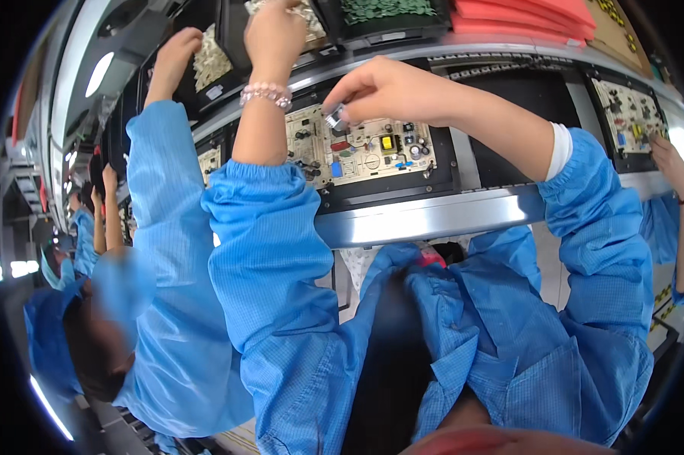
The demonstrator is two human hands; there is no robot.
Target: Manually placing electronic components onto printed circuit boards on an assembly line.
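Observation:
My right hand is closed in a pinch on a small silvery component, held just above a cream circuit board. The board lies in a black carrier and bears a yellow transformer, blue parts and several dark capacitors. My left hand, with a beaded bracelet at its wrist, reaches beyond the board over a black bin of cream-coloured parts. Its fingertips are hidden at the picture's upper edge.
A co-worker's hand is at another bin of cream parts on the left. Green parts fill a bin beside red foam sheets. A metal rail runs along the near side. Another person's hand touches a second board at right.

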